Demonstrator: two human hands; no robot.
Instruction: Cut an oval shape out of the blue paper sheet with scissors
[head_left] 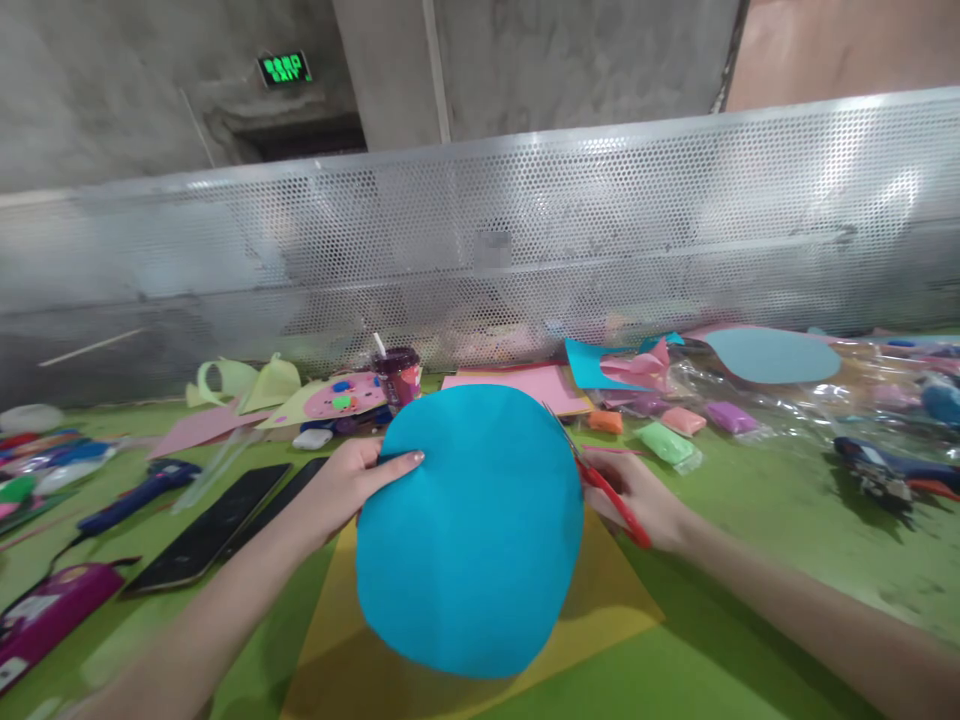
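My left hand [352, 482] pinches the left edge of a big round blue paper sheet [469, 530], thumb on top, holding it up above a yellow sheet [615, 600] that lies on the green table [750, 520]. My right hand [637, 495] is closed round the red handles of a pair of scissors [600, 480], whose blades meet the sheet's right edge. The sheet hides part of my right fingers.
Two dark phones [217, 520] lie left of my left arm, with a blue tool [142, 490] beyond. A purple cup [397, 375], pink paper [525, 385], clay packets [667, 440] and a blue paper oval [772, 355] sit before a perforated metal fence [525, 230].
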